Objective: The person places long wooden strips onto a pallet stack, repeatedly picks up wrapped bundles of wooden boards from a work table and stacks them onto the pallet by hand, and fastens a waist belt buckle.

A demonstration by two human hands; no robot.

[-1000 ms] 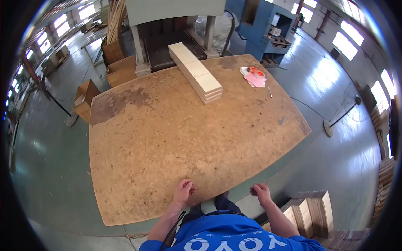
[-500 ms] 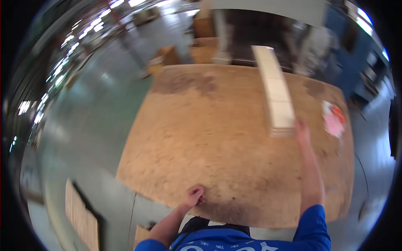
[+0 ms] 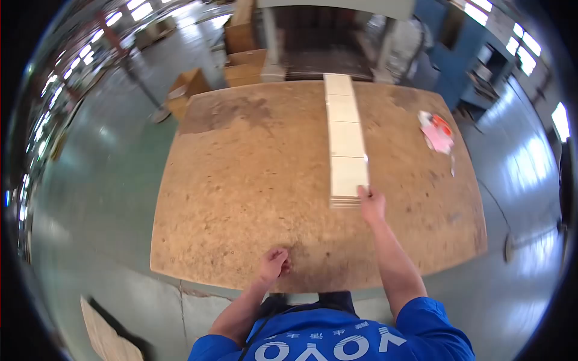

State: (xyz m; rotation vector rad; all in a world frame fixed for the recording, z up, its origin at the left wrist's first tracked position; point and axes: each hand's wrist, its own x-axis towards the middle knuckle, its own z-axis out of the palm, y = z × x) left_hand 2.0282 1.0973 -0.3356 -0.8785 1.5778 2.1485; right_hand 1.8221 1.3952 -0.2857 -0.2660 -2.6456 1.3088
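- right hand (image 3: pixel 372 204) has reached the stack (image 3: pixel 347 137); thumb on top, gripping its near right corner
- stack drawn nearer over the last second, now mostly on the desk (image 3: pixel 241 186), from centre to 12; handier to reach
- left hand (image 3: pixel 275 263) at 7, loosely curled, nothing visible in it
- desk worn, stained toward 10; tape (image 3: pixel 442 125) at 2
- machine (image 3: pixel 319 51) beyond 12, boxes (image 3: pixel 245 67) beyond 11

Brown worktable (image 3: pixel 241 198) shows scuffs and a dark stain (image 3: pixel 208 114) at its far left; a pink sheet (image 3: pixel 438 141) and an orange ring-shaped item (image 3: pixel 442 125) lie together near its right edge; an open cardboard box (image 3: pixel 188 91) stands just beyond the far left corner; a pale machine frame (image 3: pixel 355 6) stands behind the far edge, blue equipment (image 3: pixel 454 51) to its right; a flat tan panel (image 3: pixel 103 331) shows at lower left.
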